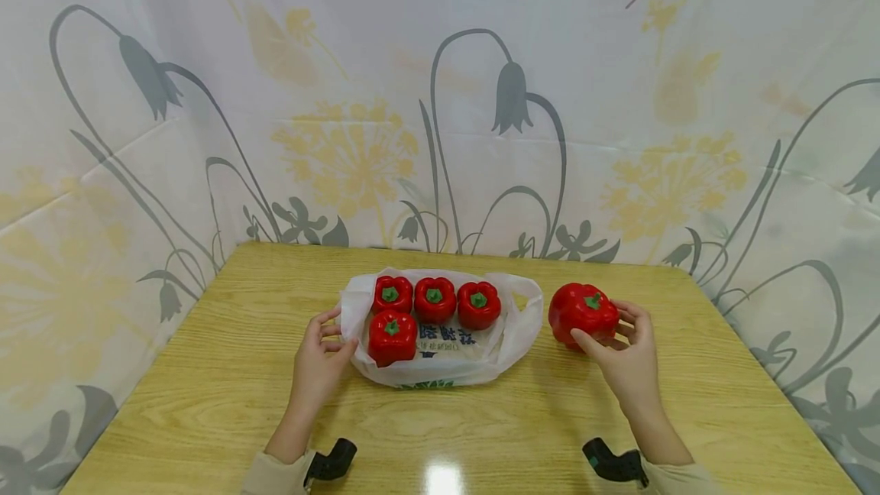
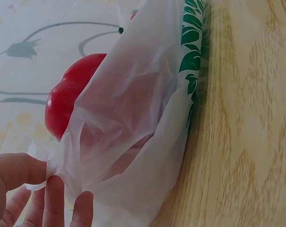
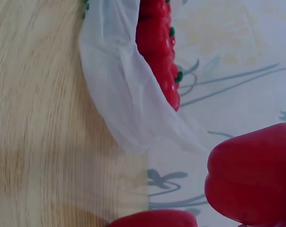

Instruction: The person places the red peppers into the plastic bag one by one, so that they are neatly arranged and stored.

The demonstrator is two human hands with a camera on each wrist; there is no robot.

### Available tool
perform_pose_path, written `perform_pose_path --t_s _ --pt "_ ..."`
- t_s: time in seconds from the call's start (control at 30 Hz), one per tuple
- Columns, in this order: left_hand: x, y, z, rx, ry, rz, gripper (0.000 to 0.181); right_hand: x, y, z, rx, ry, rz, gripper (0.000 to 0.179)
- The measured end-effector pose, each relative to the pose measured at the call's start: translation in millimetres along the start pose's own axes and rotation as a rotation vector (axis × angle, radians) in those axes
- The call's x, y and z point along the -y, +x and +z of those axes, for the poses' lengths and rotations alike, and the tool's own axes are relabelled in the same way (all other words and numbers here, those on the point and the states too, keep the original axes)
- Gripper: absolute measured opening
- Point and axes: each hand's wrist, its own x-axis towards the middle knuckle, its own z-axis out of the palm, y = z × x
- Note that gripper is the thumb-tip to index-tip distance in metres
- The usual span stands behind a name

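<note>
A white plastic bag (image 1: 510, 350) lies spread wide at its mouth, with several red bell peppers (image 1: 433, 299) with green stems inside. My left hand (image 1: 321, 350) pinches the bag's left edge; in the left wrist view the thin film (image 2: 69, 163) runs between thumb and fingers. To the right of the bag, my right hand (image 1: 629, 346) grips a shiny red bell pepper (image 1: 601, 319), thumb in front and fingers at its right side. That pepper (image 3: 254, 175) looms large in the right wrist view, and another red rounded surface (image 3: 154, 220) shows at the bottom edge.
The wooden table (image 1: 227, 388) carries the bag near its middle. A pale cloth (image 1: 385, 59) with printed flowers hangs behind and along both sides. Black wrist mounts (image 1: 332, 461) sit at both wrists.
</note>
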Motion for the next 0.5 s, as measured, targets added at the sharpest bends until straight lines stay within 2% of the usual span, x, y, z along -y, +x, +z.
perform_pose_path --t_s 0.27,0.5 --pt "0.5 0.8 0.1 -0.003 -0.002 -0.001 0.052 4.6 -4.6 15.5 0.054 0.079 -0.028 0.066" --pt "0.8 0.8 -0.2 -0.007 -0.002 -0.002 0.052 5.1 -7.3 30.7 0.091 0.098 -0.049 0.067"
